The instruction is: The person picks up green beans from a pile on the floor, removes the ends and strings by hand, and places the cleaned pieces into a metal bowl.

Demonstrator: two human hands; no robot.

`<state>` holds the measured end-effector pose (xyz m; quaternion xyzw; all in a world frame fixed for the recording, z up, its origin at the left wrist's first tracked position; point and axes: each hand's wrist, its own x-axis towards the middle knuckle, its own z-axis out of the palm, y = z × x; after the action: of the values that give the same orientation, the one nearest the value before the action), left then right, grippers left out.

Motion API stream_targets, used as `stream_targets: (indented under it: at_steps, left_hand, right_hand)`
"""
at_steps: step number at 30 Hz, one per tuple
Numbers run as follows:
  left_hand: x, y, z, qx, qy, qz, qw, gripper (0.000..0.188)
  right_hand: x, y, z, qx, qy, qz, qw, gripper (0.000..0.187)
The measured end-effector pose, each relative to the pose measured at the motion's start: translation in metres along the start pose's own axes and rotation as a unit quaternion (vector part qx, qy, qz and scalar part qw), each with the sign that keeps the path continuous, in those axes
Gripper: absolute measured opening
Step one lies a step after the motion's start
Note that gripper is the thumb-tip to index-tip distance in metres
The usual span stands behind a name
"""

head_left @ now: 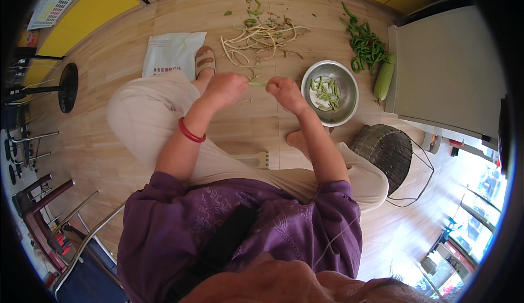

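Bean pod: slim green length [257, 83] stretched between two hands at 12 o'clock from the centre of the view, raised over the wooden floor [218, 134].
Left hand: curled nearly closed [229, 86], pinching the pod's 9 o'clock end; a red bangle [191, 131] circles that forearm.
Right hand: fingers drawn in tightly [285, 93] at the pod's 3 o'clock end; exact fingertip placement is too small to tell.
Feel of the pod: probably very light, smooth and crisp, bending a little before it snaps; a hard squeeze could bruise it.
Best hold: thumb and forefinger near each end, close to any spot meant to break.
Long beans: pale, loose tangle [267, 36] on the floor at 12 o'clock, beyond the hands; likely limp and prone to snagging, so best lifted singly by a tip.
Steel bowl: round, wide [350, 105], at 2 o'clock, just beside the right forearm, holding short green bean pieces [327, 91]; likely slick, steadiest by its rim.
Green peppers: heap [368, 45] between 1 and 2 o'clock, beyond the bowl.
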<state>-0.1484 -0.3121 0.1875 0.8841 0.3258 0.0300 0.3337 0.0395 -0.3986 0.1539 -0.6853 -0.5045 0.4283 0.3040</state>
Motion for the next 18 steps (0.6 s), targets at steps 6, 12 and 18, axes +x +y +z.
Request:
stream_targets:
  at_steps: [6,12,18]
  left_hand:
    - [-0.001,-0.004,0.001,-0.047,-0.009,-0.015,0.999,0.016]
    - [0.005,-0.006,0.006,-0.028,-0.031,0.012,0.999,0.016]
    - [0.002,-0.013,0.005,-0.126,0.000,-0.048,0.991,0.016]
  right_hand:
    - [0.019,0.067,-0.014,0.332,0.107,0.170,0.922,0.018]
    - [-0.004,-0.019,-0.006,0.138,-0.152,0.055,0.977,0.025]
    - [-0.004,-0.015,-0.008,0.007,-0.127,0.020,0.992,0.026]
